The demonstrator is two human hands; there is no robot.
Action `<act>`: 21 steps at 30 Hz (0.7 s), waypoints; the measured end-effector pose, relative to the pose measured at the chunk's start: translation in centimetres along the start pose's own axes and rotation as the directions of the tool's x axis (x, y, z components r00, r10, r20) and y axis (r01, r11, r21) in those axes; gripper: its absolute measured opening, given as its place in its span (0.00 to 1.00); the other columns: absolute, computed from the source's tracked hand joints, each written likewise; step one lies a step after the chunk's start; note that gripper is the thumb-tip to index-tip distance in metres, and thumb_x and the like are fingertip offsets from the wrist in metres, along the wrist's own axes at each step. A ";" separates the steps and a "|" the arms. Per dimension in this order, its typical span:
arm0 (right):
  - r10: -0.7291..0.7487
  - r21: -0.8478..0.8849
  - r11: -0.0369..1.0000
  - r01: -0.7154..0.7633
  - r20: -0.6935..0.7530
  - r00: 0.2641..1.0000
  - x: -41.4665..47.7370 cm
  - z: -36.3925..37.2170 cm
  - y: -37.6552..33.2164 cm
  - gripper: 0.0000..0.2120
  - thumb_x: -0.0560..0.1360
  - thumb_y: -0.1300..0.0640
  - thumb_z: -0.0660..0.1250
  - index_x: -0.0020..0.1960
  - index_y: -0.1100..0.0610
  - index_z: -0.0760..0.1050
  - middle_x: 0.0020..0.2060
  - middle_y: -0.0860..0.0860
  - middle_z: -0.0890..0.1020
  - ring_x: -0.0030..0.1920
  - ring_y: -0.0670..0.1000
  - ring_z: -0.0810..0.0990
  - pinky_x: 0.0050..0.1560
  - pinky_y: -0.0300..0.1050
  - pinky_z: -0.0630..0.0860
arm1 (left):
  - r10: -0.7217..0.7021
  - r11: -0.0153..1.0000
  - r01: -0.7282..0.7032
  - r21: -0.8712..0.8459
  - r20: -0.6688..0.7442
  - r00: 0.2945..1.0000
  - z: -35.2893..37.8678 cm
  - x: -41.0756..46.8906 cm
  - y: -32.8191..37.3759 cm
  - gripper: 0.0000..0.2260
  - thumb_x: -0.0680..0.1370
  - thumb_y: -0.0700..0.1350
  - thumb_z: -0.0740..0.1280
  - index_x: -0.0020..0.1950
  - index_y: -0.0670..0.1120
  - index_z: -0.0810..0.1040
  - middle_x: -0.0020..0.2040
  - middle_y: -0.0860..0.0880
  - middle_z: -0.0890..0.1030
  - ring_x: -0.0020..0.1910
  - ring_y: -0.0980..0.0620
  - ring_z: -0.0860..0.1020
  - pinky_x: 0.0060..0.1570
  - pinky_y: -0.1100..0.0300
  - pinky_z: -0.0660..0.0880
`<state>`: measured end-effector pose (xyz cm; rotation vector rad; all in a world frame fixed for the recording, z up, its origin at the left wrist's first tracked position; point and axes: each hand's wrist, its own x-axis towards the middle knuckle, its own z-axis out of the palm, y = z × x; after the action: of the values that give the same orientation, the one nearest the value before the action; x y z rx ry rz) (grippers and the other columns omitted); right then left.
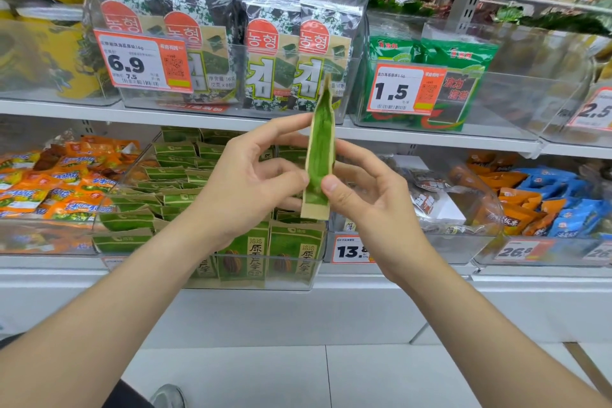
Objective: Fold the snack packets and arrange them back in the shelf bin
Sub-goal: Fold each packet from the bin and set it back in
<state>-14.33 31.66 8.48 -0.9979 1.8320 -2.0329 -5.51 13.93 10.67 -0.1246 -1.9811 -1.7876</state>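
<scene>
Shop shelf (430, 137) behind; both hands pinch green packet (320, 156) upright.

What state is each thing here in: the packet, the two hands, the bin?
Green packet, upright, edge-on, held between both hands.
Left hand, pinching the packet.
Right hand, pinching the packet.
Shelf bin, holding more packets; front packets standing upright.
</scene>
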 end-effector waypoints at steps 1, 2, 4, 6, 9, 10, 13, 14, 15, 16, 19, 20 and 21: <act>0.003 -0.029 1.000 -0.003 0.001 1.000 0.0 0.0 -0.1 0.22 0.80 0.66 0.73 0.72 0.53 0.76 0.60 0.57 0.85 0.55 0.55 0.88 0.55 0.51 0.85 | -0.011 1.000 0.011 -0.011 -0.026 1.000 0.2 0.0 0.1 0.21 0.81 0.35 0.71 0.72 0.51 0.79 0.61 0.46 0.83 0.46 0.44 0.87 0.41 0.44 0.86; 0.005 -0.054 0.999 -0.005 0.009 1.000 -0.1 0.0 -0.2 0.23 0.78 0.67 0.74 0.70 0.53 0.77 0.59 0.56 0.85 0.53 0.55 0.88 0.52 0.49 0.85 | -0.018 1.000 0.017 -0.017 -0.058 0.998 0.4 -0.1 0.1 0.16 0.82 0.39 0.71 0.69 0.49 0.80 0.60 0.45 0.83 0.47 0.43 0.87 0.40 0.42 0.86; 0.009 -0.075 0.997 -0.008 0.016 1.000 -0.2 0.3 -0.3 0.20 0.76 0.65 0.74 0.65 0.52 0.77 0.56 0.57 0.84 0.49 0.57 0.88 0.48 0.48 0.85 | -0.035 0.999 0.031 -0.039 -0.112 0.993 0.8 -0.1 0.1 0.09 0.83 0.44 0.70 0.63 0.45 0.80 0.58 0.43 0.83 0.48 0.44 0.88 0.40 0.42 0.86; 0.001 -0.073 0.997 -0.003 -0.033 0.999 -0.3 0.7 -0.5 0.15 0.78 0.59 0.76 0.62 0.54 0.77 0.53 0.58 0.84 0.47 0.53 0.88 0.45 0.46 0.84 | -0.049 0.997 0.041 -0.067 -0.113 0.992 1.1 0.0 0.0 0.06 0.84 0.44 0.69 0.59 0.44 0.79 0.59 0.43 0.83 0.51 0.48 0.87 0.41 0.46 0.86; -0.019 -0.091 0.996 0.004 -0.167 0.986 -0.4 1.1 -0.8 0.18 0.74 0.46 0.75 0.58 0.56 0.79 0.49 0.57 0.86 0.42 0.49 0.87 0.41 0.43 0.83 | -0.080 0.987 0.071 -0.144 -0.058 0.995 1.3 0.1 0.0 0.02 0.83 0.43 0.69 0.52 0.45 0.79 0.61 0.39 0.83 0.53 0.47 0.84 0.46 0.43 0.85; -0.028 -0.088 0.996 0.011 -0.199 0.980 -0.4 1.2 -0.9 0.19 0.73 0.44 0.74 0.57 0.56 0.80 0.48 0.56 0.86 0.42 0.49 0.87 0.40 0.43 0.83 | -0.098 0.981 0.089 -0.173 -0.044 0.994 1.4 0.1 0.0 0.03 0.83 0.42 0.69 0.50 0.46 0.78 0.62 0.37 0.83 0.54 0.45 0.84 0.48 0.41 0.85; -0.048 -0.042 0.998 0.038 -0.258 0.965 -0.5 1.6 -0.9 0.17 0.74 0.45 0.73 0.55 0.57 0.82 0.46 0.55 0.88 0.42 0.48 0.87 0.41 0.46 0.83 | -0.153 0.952 0.148 -0.269 0.000 0.988 1.8 0.0 0.1 0.05 0.81 0.41 0.70 0.46 0.44 0.78 0.63 0.36 0.83 0.57 0.43 0.84 0.54 0.36 0.84; -0.044 -0.018 0.999 0.040 -0.271 0.962 -0.5 1.7 -1.0 0.17 0.75 0.45 0.73 0.55 0.56 0.83 0.46 0.54 0.88 0.43 0.48 0.87 0.42 0.47 0.83 | -0.160 0.945 0.156 -0.286 0.009 0.987 2.0 0.0 0.2 0.05 0.81 0.41 0.70 0.46 0.43 0.77 0.63 0.38 0.84 0.58 0.43 0.84 0.54 0.36 0.84; -0.029 0.013 0.999 0.034 -0.280 0.960 -0.5 1.7 -1.0 0.16 0.75 0.45 0.72 0.55 0.56 0.84 0.46 0.54 0.88 0.44 0.49 0.86 0.42 0.48 0.82 | -0.166 0.942 0.162 -0.295 0.012 0.986 2.0 0.1 0.2 0.05 0.81 0.40 0.70 0.46 0.42 0.77 0.64 0.39 0.84 0.58 0.43 0.84 0.55 0.36 0.84; -0.006 0.045 0.999 0.020 -0.286 0.958 -0.5 1.8 -1.0 0.16 0.75 0.45 0.72 0.56 0.55 0.84 0.46 0.53 0.89 0.43 0.49 0.86 0.43 0.48 0.81 | -0.170 0.941 0.166 -0.296 0.013 0.985 2.1 0.1 0.2 0.05 0.81 0.40 0.70 0.47 0.42 0.77 0.64 0.40 0.84 0.59 0.42 0.84 0.55 0.36 0.83; 0.066 0.124 0.992 -0.029 -0.301 0.951 -0.4 1.8 -1.0 0.11 0.78 0.49 0.73 0.56 0.54 0.86 0.46 0.53 0.89 0.44 0.50 0.84 0.44 0.47 0.79 | -0.182 0.936 0.180 -0.302 0.022 0.983 2.2 0.1 0.3 0.04 0.82 0.38 0.68 0.48 0.40 0.76 0.64 0.41 0.84 0.62 0.39 0.84 0.56 0.36 0.83; 0.079 0.138 0.990 -0.039 -0.301 0.950 -0.4 1.8 -0.9 0.10 0.79 0.51 0.73 0.56 0.55 0.86 0.47 0.54 0.89 0.45 0.50 0.84 0.45 0.48 0.79 | -0.184 0.936 0.182 -0.302 0.024 0.983 2.2 0.2 0.3 0.04 0.83 0.38 0.68 0.48 0.39 0.76 0.65 0.41 0.84 0.62 0.39 0.84 0.56 0.37 0.84; 0.085 0.139 0.989 -0.046 -0.297 0.951 -0.4 1.7 -0.9 0.09 0.80 0.52 0.73 0.56 0.54 0.86 0.48 0.54 0.89 0.46 0.50 0.85 0.46 0.48 0.80 | -0.185 0.935 0.184 -0.304 0.026 0.982 2.1 0.2 0.3 0.04 0.83 0.38 0.68 0.49 0.39 0.76 0.65 0.41 0.84 0.62 0.39 0.84 0.56 0.37 0.84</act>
<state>-12.78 30.71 9.18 -0.6081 1.8117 -2.3349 -6.12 16.01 10.94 -0.0349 -1.7480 -2.2070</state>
